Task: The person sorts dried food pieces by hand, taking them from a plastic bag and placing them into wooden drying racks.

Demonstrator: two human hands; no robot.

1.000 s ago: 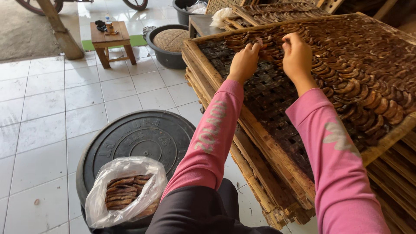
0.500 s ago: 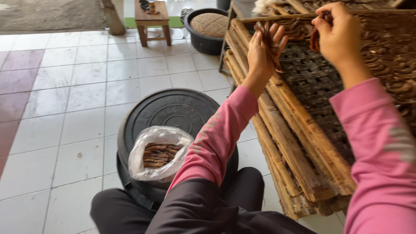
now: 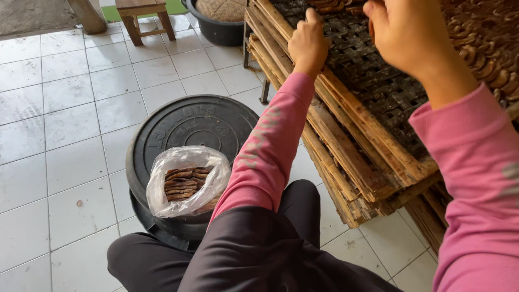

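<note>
Low centre of the frame, a clear bag (image 3: 186,181) of brown strips sat on a black lid (image 3: 189,127). Upper right, the right hand (image 3: 408,35) was closed, contents hidden. The left hand (image 3: 308,43) was curled over the woven tray (image 3: 378,92); whether it held anything I couldn't tell.

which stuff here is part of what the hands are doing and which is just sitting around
In use:
left hand, resting on the woven tray
right hand, raised over the tray
brown dried pieces on the tray
clear bag of the same pieces on the black lid

Lying about:
wooden stool
black tub
stacked bamboo frames
</note>
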